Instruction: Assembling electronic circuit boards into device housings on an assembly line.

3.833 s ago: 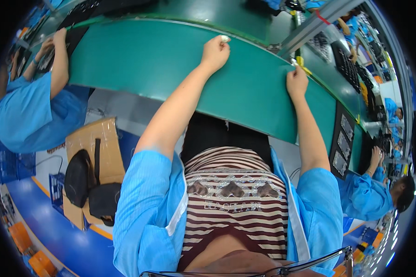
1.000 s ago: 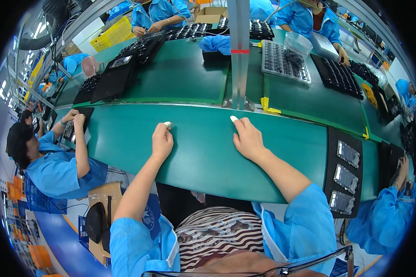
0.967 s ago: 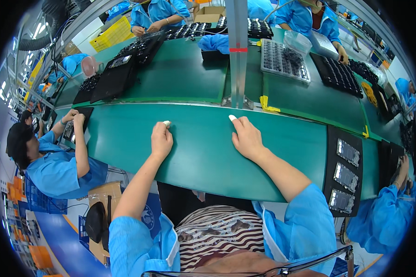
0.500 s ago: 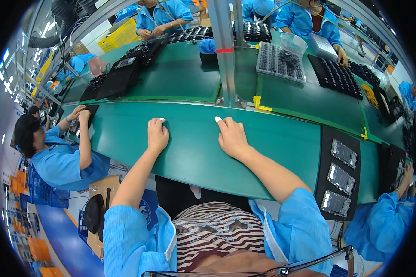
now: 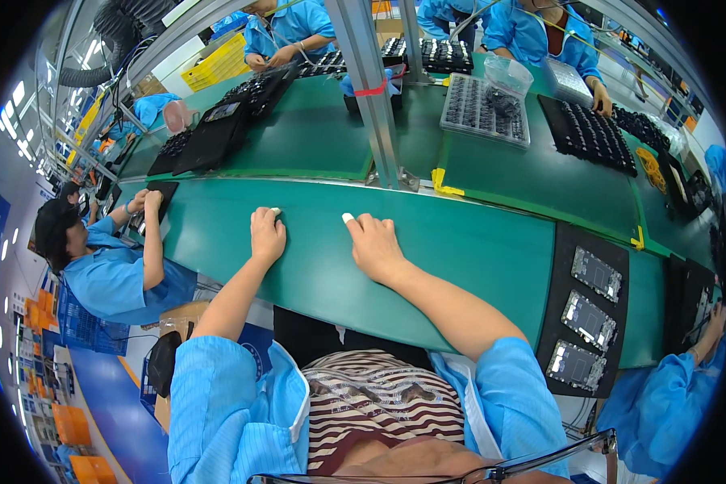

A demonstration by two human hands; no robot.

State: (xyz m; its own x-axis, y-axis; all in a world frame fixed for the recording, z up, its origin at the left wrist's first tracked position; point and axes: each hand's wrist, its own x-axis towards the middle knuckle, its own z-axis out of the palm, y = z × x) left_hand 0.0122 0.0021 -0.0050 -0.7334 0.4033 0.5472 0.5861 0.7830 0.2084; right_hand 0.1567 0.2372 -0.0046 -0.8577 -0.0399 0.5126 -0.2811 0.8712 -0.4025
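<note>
**A:** So both hands are just parked flat on the green belt [image 5: 460,250]? The left hand [image 5: 267,235] and right hand [image 5: 377,246] sit side by side near the far edge, palms down, nothing under them that I can see.

**B:** Yep, fingers relaxed and loosely spread, gripping nothing. Each hand has a white finger cot on one fingertip [image 5: 348,218], probably to keep prints off parts.

**A:** Where's the actual work stuff then?

**B:** Off to the person's right: a black tray [image 5: 582,310] lying across the belt with three small silvery framed modules [image 5: 596,274] in a row, well apart from the right hand. Looks like it sits flat so the parts ride along without sliding.

**A:** And beyond the belt?

**B:** A metal post [image 5: 373,97] with red tape stands at the far edge of the desk, then keyboards [image 5: 587,133] and a clear tray of keycaps [image 5: 482,109] on the back desk where other blue-coated people work. A co-worker [image 5: 113,270] on the left handles a dark piece at the belt's left end.
</note>
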